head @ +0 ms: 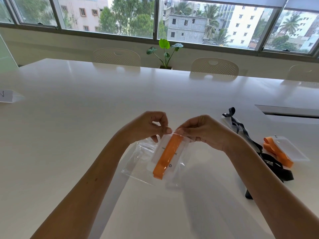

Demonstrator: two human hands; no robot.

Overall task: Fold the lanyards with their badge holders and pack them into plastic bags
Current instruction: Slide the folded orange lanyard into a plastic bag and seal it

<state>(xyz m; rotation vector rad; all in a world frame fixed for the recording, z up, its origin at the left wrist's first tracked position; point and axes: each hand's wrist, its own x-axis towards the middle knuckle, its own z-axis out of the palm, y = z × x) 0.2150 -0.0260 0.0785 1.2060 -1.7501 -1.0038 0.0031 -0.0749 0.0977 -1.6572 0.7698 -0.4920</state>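
A folded orange lanyard point(168, 156) lies against its white badge holder point(172, 171) inside a clear plastic bag point(138, 163), held above the white table point(86, 118). My left hand point(151, 126) pinches the bag's top edge at the left. My right hand point(205, 131) pinches the same top edge at the right. The two thumbs nearly touch at the bag's mouth. The lower part of the bag hangs down toward the table.
To the right lie black lanyards point(269, 159) and a second orange lanyard with a clear badge holder point(284, 150). A cable slot point(290, 112) sits in the table at far right. A paper card point(10, 98) is at the left edge. Chairs point(214, 67) and a plant point(165, 52) stand beyond the table.
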